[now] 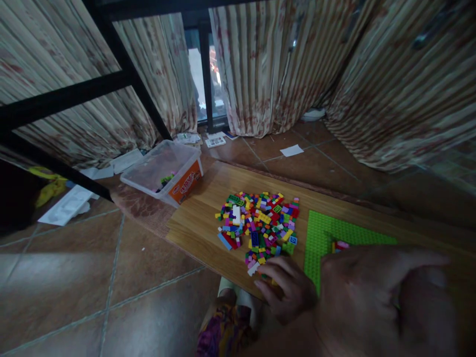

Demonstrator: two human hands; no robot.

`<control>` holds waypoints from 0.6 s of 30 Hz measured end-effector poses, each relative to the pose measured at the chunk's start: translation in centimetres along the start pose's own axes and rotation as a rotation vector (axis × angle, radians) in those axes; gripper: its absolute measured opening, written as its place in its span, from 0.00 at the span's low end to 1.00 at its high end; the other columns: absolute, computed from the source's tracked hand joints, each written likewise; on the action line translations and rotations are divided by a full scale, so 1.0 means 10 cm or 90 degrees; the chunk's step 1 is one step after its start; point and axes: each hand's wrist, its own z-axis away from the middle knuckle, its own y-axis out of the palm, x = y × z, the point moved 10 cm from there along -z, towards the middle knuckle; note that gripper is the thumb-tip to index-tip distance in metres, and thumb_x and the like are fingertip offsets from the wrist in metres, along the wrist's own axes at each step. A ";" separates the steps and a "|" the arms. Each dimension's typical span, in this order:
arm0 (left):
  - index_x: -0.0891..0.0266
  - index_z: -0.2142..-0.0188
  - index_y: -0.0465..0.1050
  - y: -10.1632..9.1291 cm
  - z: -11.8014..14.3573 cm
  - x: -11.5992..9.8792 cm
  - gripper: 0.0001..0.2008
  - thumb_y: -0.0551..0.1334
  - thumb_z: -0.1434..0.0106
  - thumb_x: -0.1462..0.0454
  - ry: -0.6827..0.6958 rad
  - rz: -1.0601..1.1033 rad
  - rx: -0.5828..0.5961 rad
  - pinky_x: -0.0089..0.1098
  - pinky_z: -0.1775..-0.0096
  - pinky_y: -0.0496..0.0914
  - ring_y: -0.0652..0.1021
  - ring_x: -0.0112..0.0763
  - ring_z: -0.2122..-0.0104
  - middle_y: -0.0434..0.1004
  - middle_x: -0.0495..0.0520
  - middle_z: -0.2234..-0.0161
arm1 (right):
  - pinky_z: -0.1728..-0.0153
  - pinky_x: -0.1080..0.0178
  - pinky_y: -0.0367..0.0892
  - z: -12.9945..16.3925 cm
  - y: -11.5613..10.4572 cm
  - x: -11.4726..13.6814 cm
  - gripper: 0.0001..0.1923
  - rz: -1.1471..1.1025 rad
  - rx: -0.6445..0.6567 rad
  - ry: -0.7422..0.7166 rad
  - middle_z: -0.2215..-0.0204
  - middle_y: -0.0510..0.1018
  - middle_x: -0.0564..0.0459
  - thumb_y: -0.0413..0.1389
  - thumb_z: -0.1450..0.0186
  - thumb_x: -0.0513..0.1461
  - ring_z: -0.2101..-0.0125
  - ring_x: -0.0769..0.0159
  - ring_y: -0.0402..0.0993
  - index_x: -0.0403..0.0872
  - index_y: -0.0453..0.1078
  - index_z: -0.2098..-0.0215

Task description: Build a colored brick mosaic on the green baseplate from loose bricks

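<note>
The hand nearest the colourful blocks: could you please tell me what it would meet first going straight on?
Probably the white block at the near end of the block pile, just ahead of this hand; depth is unclear, so they may be touching.

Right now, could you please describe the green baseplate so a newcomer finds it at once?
Start from the wooden surface. On it, just right of the multicoloured brick pile, lies the baseplate, partly hidden from view. Unlike the pile, it is one broad, flat, studded green sheet.
</note>
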 end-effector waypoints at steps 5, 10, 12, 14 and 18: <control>0.57 0.57 0.77 -0.01 -0.03 0.06 0.12 0.57 0.36 0.63 0.001 0.060 -0.055 0.30 0.75 0.72 0.76 0.32 0.77 0.78 0.54 0.76 | 0.65 0.57 0.71 -0.19 0.12 0.21 0.07 0.058 -0.077 -0.055 0.65 0.78 0.49 0.57 0.38 0.38 0.64 0.59 0.75 0.51 0.75 0.61; 0.61 0.60 0.77 -0.10 -0.01 0.06 0.13 0.54 0.37 0.67 0.010 0.103 -0.100 0.27 0.78 0.67 0.69 0.25 0.83 0.72 0.49 0.81 | 0.62 0.55 0.68 -0.21 0.18 0.27 0.05 0.125 -0.137 -0.032 0.66 0.78 0.48 0.60 0.38 0.39 0.63 0.55 0.72 0.49 0.74 0.63; 0.62 0.61 0.77 -0.11 -0.01 0.08 0.13 0.54 0.35 0.66 -0.013 0.107 -0.100 0.26 0.78 0.65 0.68 0.23 0.82 0.70 0.48 0.80 | 0.61 0.55 0.67 -0.20 0.18 0.24 0.05 0.140 -0.135 -0.029 0.65 0.78 0.48 0.59 0.38 0.38 0.62 0.55 0.72 0.49 0.74 0.63; 0.64 0.61 0.77 -0.12 -0.02 0.10 0.13 0.53 0.34 0.66 -0.021 0.110 -0.101 0.25 0.78 0.63 0.68 0.22 0.81 0.70 0.48 0.79 | 0.61 0.56 0.66 -0.19 0.17 0.20 0.06 0.148 -0.122 -0.039 0.64 0.78 0.49 0.59 0.37 0.37 0.63 0.57 0.72 0.50 0.74 0.61; 0.66 0.61 0.78 -0.15 -0.03 0.11 0.14 0.53 0.36 0.67 -0.011 0.133 -0.118 0.24 0.80 0.61 0.66 0.21 0.83 0.66 0.47 0.81 | 0.63 0.58 0.65 -0.18 0.12 0.15 0.07 0.153 -0.120 -0.077 0.64 0.78 0.51 0.59 0.38 0.37 0.64 0.60 0.71 0.51 0.74 0.60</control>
